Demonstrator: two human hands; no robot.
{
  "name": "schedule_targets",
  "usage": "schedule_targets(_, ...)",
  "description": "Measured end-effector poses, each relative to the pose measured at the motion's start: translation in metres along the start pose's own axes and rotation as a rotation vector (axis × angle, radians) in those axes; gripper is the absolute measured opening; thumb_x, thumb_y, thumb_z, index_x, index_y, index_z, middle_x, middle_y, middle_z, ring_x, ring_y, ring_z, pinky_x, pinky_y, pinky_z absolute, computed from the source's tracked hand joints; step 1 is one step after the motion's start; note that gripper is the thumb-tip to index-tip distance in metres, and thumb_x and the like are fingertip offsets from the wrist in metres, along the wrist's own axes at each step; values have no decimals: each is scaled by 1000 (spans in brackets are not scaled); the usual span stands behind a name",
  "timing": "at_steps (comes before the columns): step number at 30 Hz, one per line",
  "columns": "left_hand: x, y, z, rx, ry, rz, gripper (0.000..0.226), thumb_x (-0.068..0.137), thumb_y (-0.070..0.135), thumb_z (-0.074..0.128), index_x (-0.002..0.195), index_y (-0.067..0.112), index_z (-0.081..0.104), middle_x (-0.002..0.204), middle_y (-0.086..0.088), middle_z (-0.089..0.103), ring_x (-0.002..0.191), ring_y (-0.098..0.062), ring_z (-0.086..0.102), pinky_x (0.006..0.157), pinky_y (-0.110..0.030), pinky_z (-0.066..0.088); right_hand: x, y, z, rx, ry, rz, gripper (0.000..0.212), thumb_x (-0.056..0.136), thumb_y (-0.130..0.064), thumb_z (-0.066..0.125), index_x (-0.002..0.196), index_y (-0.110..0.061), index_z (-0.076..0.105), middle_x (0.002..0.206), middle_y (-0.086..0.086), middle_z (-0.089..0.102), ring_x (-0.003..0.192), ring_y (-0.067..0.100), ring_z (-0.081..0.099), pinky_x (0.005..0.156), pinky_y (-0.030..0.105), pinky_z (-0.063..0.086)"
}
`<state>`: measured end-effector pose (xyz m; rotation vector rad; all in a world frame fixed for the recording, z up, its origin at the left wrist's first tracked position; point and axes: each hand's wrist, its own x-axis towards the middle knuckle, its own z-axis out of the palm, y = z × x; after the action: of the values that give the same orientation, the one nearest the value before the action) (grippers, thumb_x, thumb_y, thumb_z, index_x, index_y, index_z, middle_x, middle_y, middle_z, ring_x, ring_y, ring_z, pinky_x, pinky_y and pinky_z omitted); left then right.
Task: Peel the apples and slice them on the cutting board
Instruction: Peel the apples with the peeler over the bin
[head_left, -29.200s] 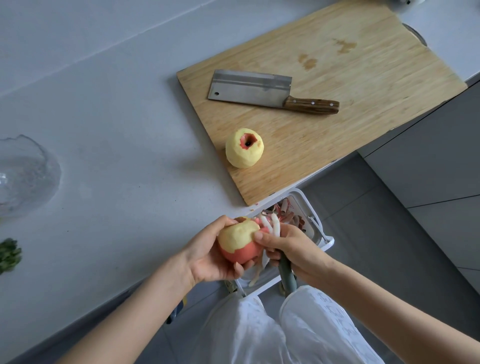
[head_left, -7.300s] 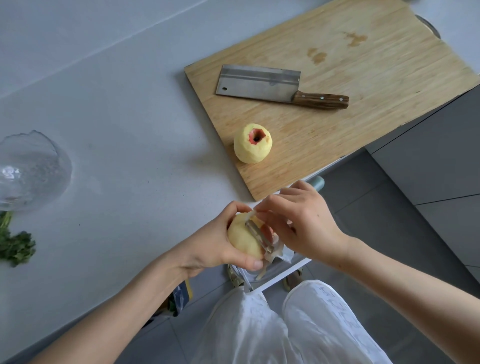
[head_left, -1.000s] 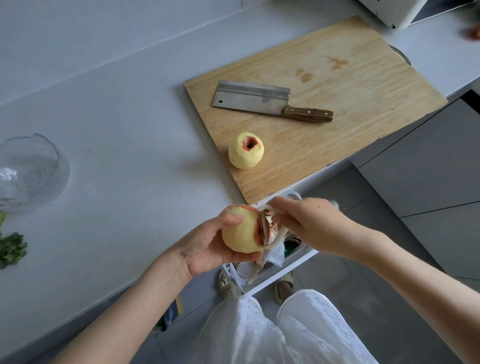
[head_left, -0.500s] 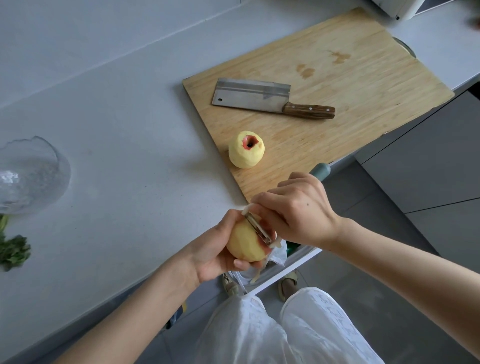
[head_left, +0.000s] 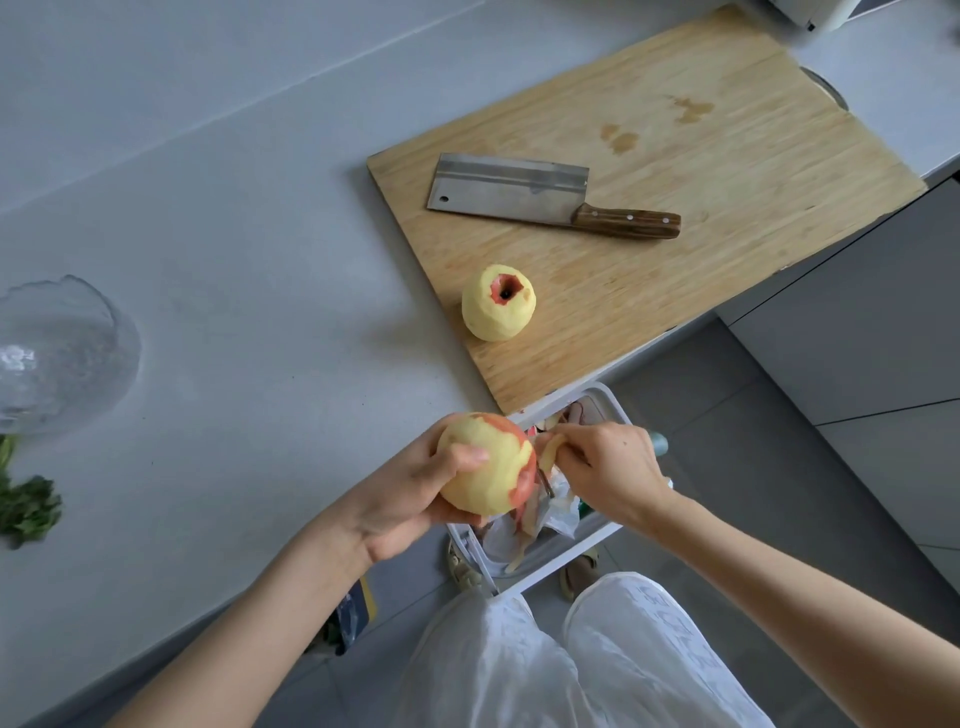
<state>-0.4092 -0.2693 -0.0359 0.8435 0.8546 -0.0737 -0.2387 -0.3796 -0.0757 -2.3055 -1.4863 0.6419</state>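
Peeling a part-red apple (head_left: 483, 467) over the white bin (head_left: 561, 560) at the near edge of the counter (head_left: 260, 312).
Left hand (head_left: 410, 499) gripping that apple, thumb across its peeled face; right hand (head_left: 608, 473) clenched round the peeler (head_left: 544, 482), blade at the red strip on the apple's right side. Farther off on the cutting board (head_left: 701, 171), a second peeled apple (head_left: 497, 312) by the near-left edge and a cleaver (head_left: 519, 189) lying flat beyond it.
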Motion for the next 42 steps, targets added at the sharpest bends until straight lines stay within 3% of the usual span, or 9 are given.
schedule_targets(5, -1, -1, -5, 132, 9, 3, 74, 44, 32, 81, 113, 21, 57, 105, -3, 65, 87, -15, 68, 72, -34, 57, 9, -3, -15, 413, -652, 414, 33, 100, -29, 39, 72, -18, 52, 56, -4, 41, 46, 9, 33, 48, 21, 29)
schedule_targets(9, 2, -1, -5, 195, 53, 28, 75, 40, 32, 83, 110, 21, 56, 104, -4, 63, 84, -11, 67, 69, -29, 56, 12, 4, -1, 56, -892, 398, 25, 98, -19, 36, 77, -14, 49, 66, -2, 41, 52, 9, 34, 50, 21, 31)
schedule_targets(11, 4, -3, -6, 230, 88, 47, 76, 39, 35, 83, 109, 22, 56, 104, -3, 63, 85, -10, 66, 68, -26, 55, 12, 3, 1, -187, -809, 335, 18, 95, -15, 35, 100, -12, 51, 68, -4, 40, 56, 9, 34, 53, 24, 29)
schedule_targets(13, 7, -6, -10, 287, 133, 62, 77, 37, 39, 82, 107, 22, 55, 103, -1, 63, 86, -9, 65, 71, -27, 56, 7, -3, 0, -442, -646, 280, 54, 92, -17, 34, 144, -6, 23, 65, -5, 42, 55, 11, 35, 51, 26, 26)
schedule_targets(19, 15, -14, -16, 421, 203, 52, 79, 35, 49, 80, 105, 25, 53, 105, 0, 62, 94, -15, 63, 77, -28, 55, 5, 2, -1, -779, -280, 16, 65, 98, -33, 30, 151, -9, 0, 99, 0, 52, 76, 18, 40, 71, 32, 27)
schedule_targets(23, 17, -18, -14, 445, 208, 54, 79, 35, 51, 80, 105, 26, 52, 106, -1, 62, 96, -17, 63, 77, -29, 56, 3, 1, 1, -706, -294, 0, 65, 88, -15, 35, 149, -8, 10, 97, -1, 51, 81, 20, 45, 73, 31, 28)
schedule_targets(27, 15, -17, -13, 455, 199, 77, 79, 35, 51, 81, 105, 28, 52, 107, 0, 62, 97, -16, 64, 80, -29, 56, 0, 7, -5, -420, -109, -67, 11, 97, -16, 35, 107, -13, 39, 62, -6, 47, 53, 18, 42, 63, 30, 29)
schedule_targets(31, 13, -14, -11, 488, 151, 87, 73, 44, 34, 90, 106, 28, 51, 102, 3, 63, 90, -7, 64, 73, -20, 53, -3, 0, -13, -30, 211, -371, 24, 95, -31, 37, 86, -12, 50, 49, -4, 51, 43, 21, 45, 56, 27, 39)
schedule_targets(42, 6, -12, 4, 767, 124, 232, 58, 56, 16, 88, 93, 28, 44, 80, 11, 61, 67, 3, 56, 61, -16, 46, 8, -32, -20, 37, 300, -562, 28, 91, -27, 49, 70, -9, 56, 47, -2, 45, 46, 22, 44, 51, 32, 39)
